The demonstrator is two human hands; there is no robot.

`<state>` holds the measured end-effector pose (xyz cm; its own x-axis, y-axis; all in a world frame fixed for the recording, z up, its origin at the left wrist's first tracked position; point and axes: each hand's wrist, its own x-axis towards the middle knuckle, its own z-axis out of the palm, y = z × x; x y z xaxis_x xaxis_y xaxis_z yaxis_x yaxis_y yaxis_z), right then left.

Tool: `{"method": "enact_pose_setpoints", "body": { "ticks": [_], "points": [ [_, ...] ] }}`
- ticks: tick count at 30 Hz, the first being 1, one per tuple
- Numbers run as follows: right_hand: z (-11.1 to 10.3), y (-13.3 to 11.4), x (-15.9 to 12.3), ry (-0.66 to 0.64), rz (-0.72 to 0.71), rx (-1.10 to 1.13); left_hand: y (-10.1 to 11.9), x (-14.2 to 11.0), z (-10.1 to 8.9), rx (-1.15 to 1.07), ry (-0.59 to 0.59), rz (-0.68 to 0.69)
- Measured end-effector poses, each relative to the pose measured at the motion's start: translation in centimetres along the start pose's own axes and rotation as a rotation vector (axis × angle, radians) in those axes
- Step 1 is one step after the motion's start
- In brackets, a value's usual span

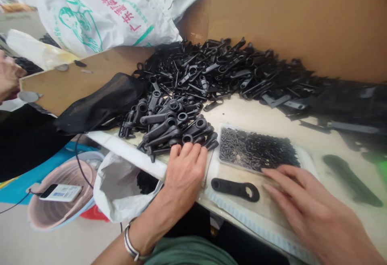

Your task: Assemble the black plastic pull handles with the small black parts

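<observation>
My left hand (186, 172) lies against the near edge of a heap of black plastic lever-like parts with ring ends (165, 124). Its fingers are curled over the parts; what they grip, if anything, is hidden. My right hand (314, 208) is slightly blurred, thumb and fingers apart, its fingertips by the near right corner of a shallow clear tray (222, 158). Many tiny dark pieces (260, 148) fill that tray. Between my hands, one black ring-ended part (236, 189) lies flat by itself on the work mat (256, 212).
A larger pile of black parts (205, 67) spreads along the cardboard wall (296, 23). White printed sacks (105, 11) stand at the upper left. Below the table's left edge are an open white bag (111, 188) and a pink basket (60, 212). Another person's hand (9, 75) shows far left.
</observation>
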<state>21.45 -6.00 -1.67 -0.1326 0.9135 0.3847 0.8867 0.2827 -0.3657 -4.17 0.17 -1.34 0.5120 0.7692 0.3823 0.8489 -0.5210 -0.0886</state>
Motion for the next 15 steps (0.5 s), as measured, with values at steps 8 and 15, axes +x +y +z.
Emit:
{"method": "enact_pose_setpoints", "body": {
  "ticks": [8, 15],
  "points": [
    [0.6, 0.5, 2.4, -0.102, -0.123, -0.371, -1.0, 0.3, -0.3, -0.114, 0.032, 0.018],
    [0.1, 0.0, 3.4, -0.126, -0.033, -0.293, -3.2, -1.4, -0.7, -0.280, 0.008, 0.186]
  ]
}}
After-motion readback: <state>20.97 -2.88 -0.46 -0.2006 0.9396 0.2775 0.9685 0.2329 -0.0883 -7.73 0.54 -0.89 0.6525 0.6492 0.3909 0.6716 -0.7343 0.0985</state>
